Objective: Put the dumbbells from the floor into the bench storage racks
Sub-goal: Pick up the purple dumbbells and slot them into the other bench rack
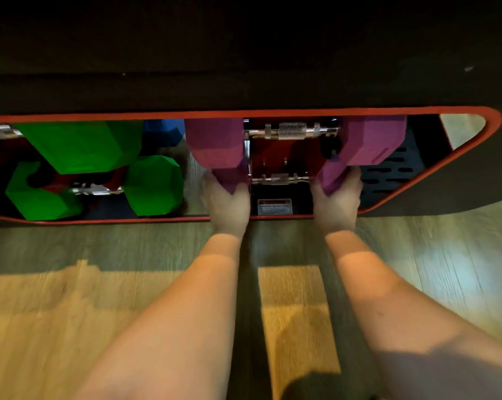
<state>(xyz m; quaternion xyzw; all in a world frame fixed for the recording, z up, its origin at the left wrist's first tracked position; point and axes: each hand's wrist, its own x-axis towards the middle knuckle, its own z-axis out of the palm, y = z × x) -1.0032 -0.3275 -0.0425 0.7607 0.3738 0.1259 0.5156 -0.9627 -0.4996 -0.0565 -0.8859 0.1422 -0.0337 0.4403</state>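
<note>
Green dumbbells [82,145] sat racked at nine o'clock. Left hand [226,197] and right hand [338,197] gripped the lower purple dumbbell [330,177], seating it in the bench rack [244,114]. No more were visible on the floor [70,284].

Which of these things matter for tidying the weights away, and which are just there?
Part of the job:
- lower purple hex dumbbell, held at both ends by the left hand and right hand
- upper purple hex dumbbell
- green hex dumbbells
- red-rimmed bench storage rack

Just there:
- white warning sticker
- wooden floor
</note>
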